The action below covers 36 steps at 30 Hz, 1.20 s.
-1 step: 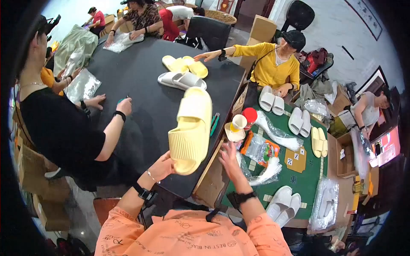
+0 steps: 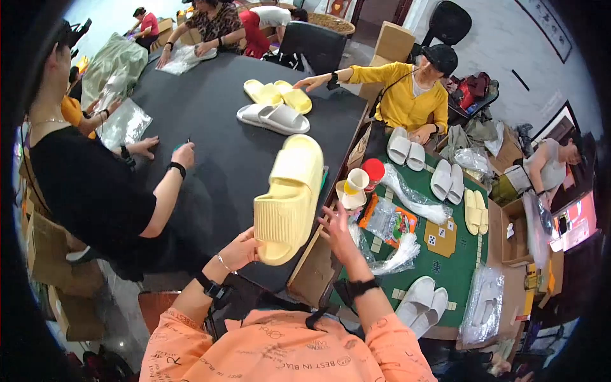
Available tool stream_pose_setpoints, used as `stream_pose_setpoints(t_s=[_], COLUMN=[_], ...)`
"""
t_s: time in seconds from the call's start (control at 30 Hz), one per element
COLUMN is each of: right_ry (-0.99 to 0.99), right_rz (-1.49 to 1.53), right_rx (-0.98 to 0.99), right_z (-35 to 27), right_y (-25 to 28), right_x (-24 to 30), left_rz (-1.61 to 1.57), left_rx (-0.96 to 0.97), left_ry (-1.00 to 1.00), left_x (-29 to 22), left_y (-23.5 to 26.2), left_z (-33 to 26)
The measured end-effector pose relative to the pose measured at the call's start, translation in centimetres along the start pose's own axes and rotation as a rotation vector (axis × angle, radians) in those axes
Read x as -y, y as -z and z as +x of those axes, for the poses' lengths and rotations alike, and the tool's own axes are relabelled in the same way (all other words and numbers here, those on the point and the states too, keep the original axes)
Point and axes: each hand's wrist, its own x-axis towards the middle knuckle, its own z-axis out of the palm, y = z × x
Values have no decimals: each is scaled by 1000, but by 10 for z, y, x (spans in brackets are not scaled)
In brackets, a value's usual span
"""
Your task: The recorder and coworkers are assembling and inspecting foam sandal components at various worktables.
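A pale yellow slide slipper [image 2: 289,197] is held up over the near end of the dark table, its ribbed sole part lower and its strap higher. At its lower left edge, my left hand [image 2: 239,249] grips it, with most fingers hidden behind it. My right hand [image 2: 339,232] is just right of the slipper, fingers spread and holding nothing; I cannot tell whether a fingertip touches it. Beyond the slipper, a pair of white slippers [image 2: 273,118] and a pair of yellow slippers [image 2: 279,95] lie on the dark table [image 2: 203,140].
To the right, a green table [image 2: 468,254] bears several white slippers [image 2: 423,302], yellow slippers [image 2: 475,212], plastic bags and a red-lidded jar [image 2: 373,170]. A person in black [image 2: 95,197] leans over from the left. Across the table, a person in yellow [image 2: 414,95] reaches toward the slippers.
The slipper in my left hand has shifted slightly right, covering most of a green-handled tool on the table. My right hand has moved left, closer to the slipper.
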Motion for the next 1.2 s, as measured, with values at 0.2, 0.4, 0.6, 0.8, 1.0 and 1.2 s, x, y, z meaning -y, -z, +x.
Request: stream_pose_setpoints(t_s=[0.2,0.4,0.6,0.8,1.0,1.2], right_ry=[-253,-94,9,236,94,-203], right_rz=[431,649,435,255,102,-157], right_rx=[-10,-253,-435,-827,-585,-125], right_z=[-20,-33,-29,-16,-30,26], right_y=[-22,-8,21,57,111,27], right_x=[-30,-42,-43,-31,4,-45], left_rz=[165,528,804,1159,1824,2181], left_rx=[-48,-33,156,124,331,339], left_ry=[286,385,241,101,226,221], left_x=[25,12,-9,-67,-122,-97], left_y=[20,12,14,7,37,8], left_z=[-34,-42,-27,7,18,95])
